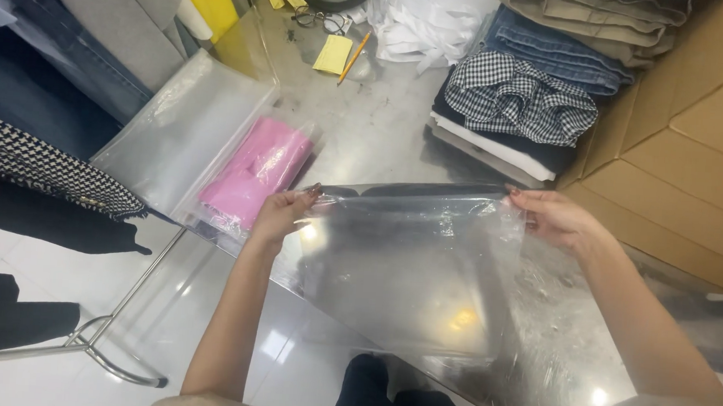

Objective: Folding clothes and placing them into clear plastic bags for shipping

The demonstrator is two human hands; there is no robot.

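Head view: both hands pinch the clear plastic bag (408, 264) by its top corners, left hand (281, 215) and right hand (557, 219), above the bench (366, 120). It looks light, floppy and slippery.

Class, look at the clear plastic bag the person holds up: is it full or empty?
Empty, it seems. The clear plastic bag hangs flat between the left hand and right hand, with only the steel table visible through it.

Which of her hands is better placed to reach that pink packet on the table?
Left, probably. The left hand grips the clear bag at its corner right beside the pink packet; the right hand holds the far corner, across the bag.
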